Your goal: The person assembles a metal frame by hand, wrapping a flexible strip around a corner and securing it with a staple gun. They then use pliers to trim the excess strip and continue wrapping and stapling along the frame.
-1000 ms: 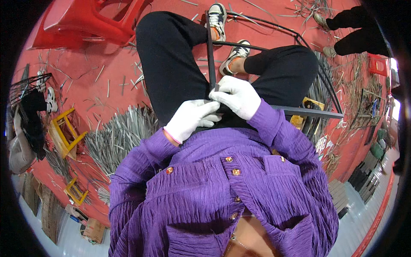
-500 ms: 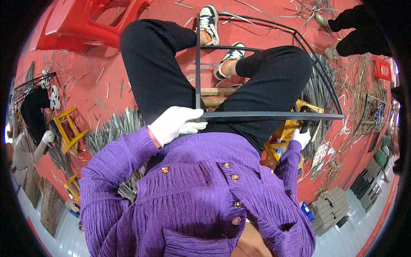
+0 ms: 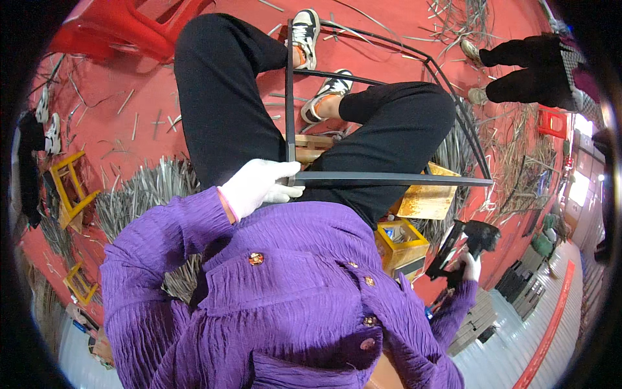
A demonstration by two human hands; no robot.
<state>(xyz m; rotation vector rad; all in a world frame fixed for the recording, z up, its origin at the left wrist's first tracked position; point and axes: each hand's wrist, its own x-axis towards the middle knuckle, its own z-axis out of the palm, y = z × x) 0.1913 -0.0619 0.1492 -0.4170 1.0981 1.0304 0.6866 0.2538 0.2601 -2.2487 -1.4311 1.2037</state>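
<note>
My white-gloved left hand (image 3: 254, 188) pinches the near left corner of a dark grey metal frame (image 3: 395, 177) that lies across my lap. The frame's left bar runs away between my legs toward my shoes, and its curved far side reaches round my right knee. Off to the right, my gloved right hand (image 3: 472, 266) is closed round the handle of a black staple gun (image 3: 478, 237), held out beside the frame and apart from it. Part of that hand is hidden behind the tool.
A yellow wooden stool (image 3: 403, 243) and a worn yellow board (image 3: 429, 198) are at my right. Bundled grey strips (image 3: 146, 194) lie at my left, near another yellow stool (image 3: 72, 188). A red plastic chair (image 3: 116, 29) stands far left. Another person (image 3: 528, 68) stands far right.
My right hand has lifted the staple gun from beside the yellow stool and swung it out to the right and nearer me. My left hand keeps its hold on the frame. The view has turned slightly.
</note>
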